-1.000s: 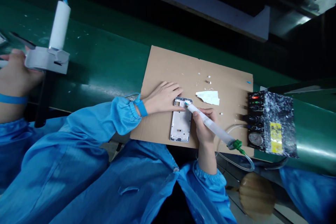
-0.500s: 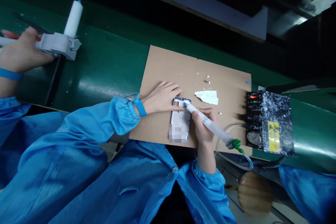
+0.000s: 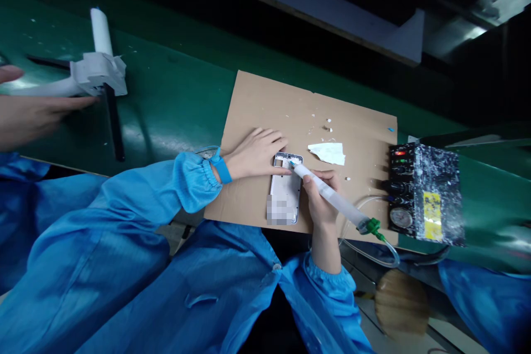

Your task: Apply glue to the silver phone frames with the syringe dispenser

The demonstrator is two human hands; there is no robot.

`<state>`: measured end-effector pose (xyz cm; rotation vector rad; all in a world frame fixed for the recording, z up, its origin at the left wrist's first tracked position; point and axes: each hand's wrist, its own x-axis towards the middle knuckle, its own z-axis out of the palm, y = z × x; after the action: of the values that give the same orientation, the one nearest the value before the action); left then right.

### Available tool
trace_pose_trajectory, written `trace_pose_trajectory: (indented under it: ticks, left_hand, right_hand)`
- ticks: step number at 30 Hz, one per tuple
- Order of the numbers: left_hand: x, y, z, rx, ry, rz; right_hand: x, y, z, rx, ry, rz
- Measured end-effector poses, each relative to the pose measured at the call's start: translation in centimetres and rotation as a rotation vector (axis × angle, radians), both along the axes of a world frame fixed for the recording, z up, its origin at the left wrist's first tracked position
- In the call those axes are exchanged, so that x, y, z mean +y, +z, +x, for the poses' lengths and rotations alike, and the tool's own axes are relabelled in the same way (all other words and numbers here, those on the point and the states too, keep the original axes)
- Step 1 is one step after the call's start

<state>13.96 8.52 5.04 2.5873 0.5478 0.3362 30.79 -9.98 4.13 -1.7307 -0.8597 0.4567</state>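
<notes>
A phone frame (image 3: 292, 191) lies on a cardboard sheet (image 3: 257, 105) in front of me, with white bits around its top end. My left hand (image 3: 259, 152) rests at its upper left corner, holding it down, the thumb across the frame and the other fingers stretched beyond its edge. In my right hand (image 3: 321, 199) is a dispensing syringe (image 3: 338, 201), tilted, its blue tip at the top of the frame. A green cap and a clear hose (image 3: 390, 257) sit at the syringe's rear end.
A black dispenser box (image 3: 427, 193) with a gauge and lit indicators stands at the right. A torn white paper (image 3: 327, 153) and small white crumbs lie on the cardboard. To the left, a co-worker's hand (image 3: 33, 116) is at a white cartridge gun (image 3: 97, 72). A wooden stool (image 3: 401, 301) stands below.
The co-worker's cartridge gun has turned slightly, and that hand has shifted down and blurred. Both my hands, the syringe and the phone frame have stayed nearly in place.
</notes>
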Motion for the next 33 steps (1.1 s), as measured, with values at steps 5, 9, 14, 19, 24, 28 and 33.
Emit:
trace_pose_trajectory:
  ticks: [5,9,14,19,24,28,33]
  left_hand:
    - [0.02,-0.02,-0.01,-0.017,-0.001,-0.003]
    - [-0.03,-0.01,-0.04,-0.018,0.002,0.009]
    - [-0.06,-0.02,-0.04,-0.012,0.001,0.013]
    - [-0.03,0.04,-0.03,-0.004,0.001,0.007]
    - [-0.07,0.06,-0.03,0.009,0.002,0.001]
    - [-0.09,-0.05,-0.02,-0.005,0.006,0.009]
    - [-0.04,-0.12,0.00,-0.007,0.004,0.004]
  right_hand:
    - [-0.03,0.23,0.04,-0.035,0.006,-0.019]
    - [0.00,0.41,0.03,-0.079,0.012,-0.039]
    - [0.14,0.54,-0.07,-0.084,0.010,-0.038]
    - [0.17,0.58,-0.13,-0.090,0.017,-0.021]
    - [0.07,0.53,-0.13,-0.049,0.024,-0.036]
    - [0.10,0.69,-0.13,-0.061,0.020,-0.068]
    - [0.13,0.82,-0.12,-0.064,0.014,-0.083]
